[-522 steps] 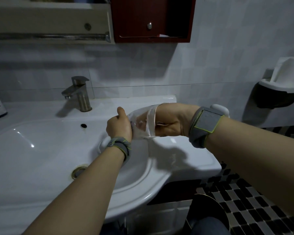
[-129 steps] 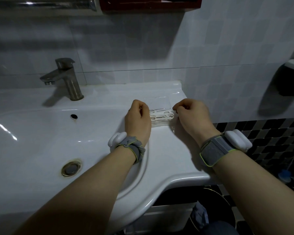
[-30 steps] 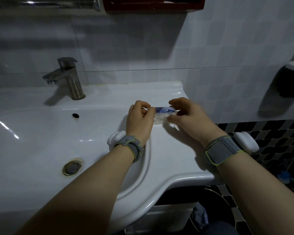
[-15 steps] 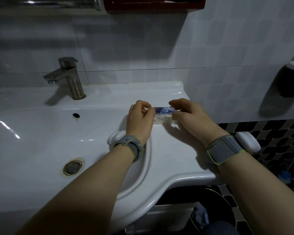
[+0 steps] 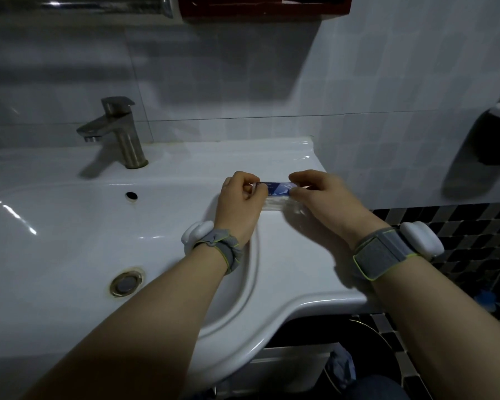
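A small clear plastic packet [image 5: 276, 194] with a blue label strip along its top and white contents rests on the flat right side of the white washbasin [image 5: 286, 255]. My left hand [image 5: 238, 207] pinches its left end with curled fingers. My right hand [image 5: 319, 202] pinches its right end, thumb and fingers curled over the blue strip. Both wrists wear grey bands with white devices. The hands hide both ends of the packet.
A steel tap [image 5: 119, 131] stands at the back left, above the bowl with its drain [image 5: 126, 283] and overflow hole [image 5: 131, 195]. A dark red cabinet [image 5: 264, 7] hangs overhead. A dark wall holder [image 5: 494, 137] is at the right. Black-and-white checked floor tiles [image 5: 445, 235] lie at the right.
Over the last second both hands stay pinching the packet's ends in nearly the same place. Earlier the packet was held up over the basin, then laid flat with its white contents showing.
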The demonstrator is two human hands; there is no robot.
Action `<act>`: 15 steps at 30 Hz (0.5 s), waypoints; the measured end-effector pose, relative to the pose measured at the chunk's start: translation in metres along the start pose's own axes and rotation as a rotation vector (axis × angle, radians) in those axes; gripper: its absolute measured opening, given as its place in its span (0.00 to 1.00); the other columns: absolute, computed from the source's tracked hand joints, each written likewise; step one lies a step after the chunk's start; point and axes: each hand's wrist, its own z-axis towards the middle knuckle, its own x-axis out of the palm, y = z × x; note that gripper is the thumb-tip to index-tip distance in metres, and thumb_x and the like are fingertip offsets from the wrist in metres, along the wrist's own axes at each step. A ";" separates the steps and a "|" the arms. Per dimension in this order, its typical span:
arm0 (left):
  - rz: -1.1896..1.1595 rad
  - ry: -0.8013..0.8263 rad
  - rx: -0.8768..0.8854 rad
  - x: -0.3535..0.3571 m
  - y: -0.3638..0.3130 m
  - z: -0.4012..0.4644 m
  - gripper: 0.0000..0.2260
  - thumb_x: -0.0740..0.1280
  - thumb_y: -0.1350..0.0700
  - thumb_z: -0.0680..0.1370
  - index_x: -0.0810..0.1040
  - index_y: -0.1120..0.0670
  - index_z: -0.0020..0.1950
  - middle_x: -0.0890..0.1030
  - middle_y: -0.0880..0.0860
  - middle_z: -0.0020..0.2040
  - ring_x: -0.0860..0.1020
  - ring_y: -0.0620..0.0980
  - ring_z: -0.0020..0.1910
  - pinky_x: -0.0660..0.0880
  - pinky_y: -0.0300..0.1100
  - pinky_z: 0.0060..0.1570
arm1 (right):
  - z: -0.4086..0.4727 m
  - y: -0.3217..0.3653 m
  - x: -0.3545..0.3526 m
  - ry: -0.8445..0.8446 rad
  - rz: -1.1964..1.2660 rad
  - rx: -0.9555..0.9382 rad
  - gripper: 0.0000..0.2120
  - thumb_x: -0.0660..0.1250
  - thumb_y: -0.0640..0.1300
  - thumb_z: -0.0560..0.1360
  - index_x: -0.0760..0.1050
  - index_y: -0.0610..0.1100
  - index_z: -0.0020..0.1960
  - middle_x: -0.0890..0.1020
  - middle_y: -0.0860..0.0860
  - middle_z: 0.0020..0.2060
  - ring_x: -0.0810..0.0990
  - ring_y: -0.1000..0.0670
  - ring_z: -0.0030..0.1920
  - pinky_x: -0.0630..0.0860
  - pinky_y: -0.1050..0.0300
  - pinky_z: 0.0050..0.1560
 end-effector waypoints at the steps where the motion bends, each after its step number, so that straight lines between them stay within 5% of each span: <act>1: 0.006 0.002 0.000 0.000 0.000 -0.001 0.04 0.65 0.56 0.78 0.77 0.52 0.52 0.76 0.53 0.54 0.74 0.41 0.39 0.69 0.32 0.43 | 0.000 0.000 0.000 0.004 -0.018 0.000 0.18 0.66 0.43 0.76 0.76 0.46 0.66 0.81 0.51 0.57 0.79 0.53 0.52 0.72 0.64 0.54; 4: 0.021 0.012 -0.006 0.000 0.001 -0.002 0.04 0.64 0.55 0.79 0.76 0.52 0.53 0.76 0.52 0.54 0.74 0.41 0.41 0.69 0.32 0.42 | -0.002 0.001 -0.002 0.025 -0.029 0.008 0.20 0.65 0.43 0.76 0.75 0.47 0.67 0.80 0.52 0.60 0.77 0.53 0.60 0.70 0.61 0.63; 10: -0.007 0.020 -0.031 -0.001 0.000 -0.002 0.04 0.63 0.54 0.78 0.76 0.51 0.51 0.77 0.52 0.54 0.77 0.48 0.47 0.73 0.41 0.49 | -0.005 0.000 -0.002 0.060 -0.062 -0.011 0.26 0.70 0.39 0.70 0.74 0.48 0.68 0.80 0.53 0.51 0.78 0.53 0.48 0.71 0.64 0.54; 15: -0.015 0.018 -0.031 -0.002 0.000 -0.002 0.04 0.63 0.54 0.79 0.76 0.52 0.51 0.77 0.52 0.54 0.76 0.47 0.46 0.72 0.39 0.47 | -0.005 -0.001 -0.002 0.061 -0.063 -0.021 0.25 0.70 0.38 0.70 0.75 0.49 0.67 0.81 0.51 0.54 0.79 0.51 0.51 0.73 0.62 0.57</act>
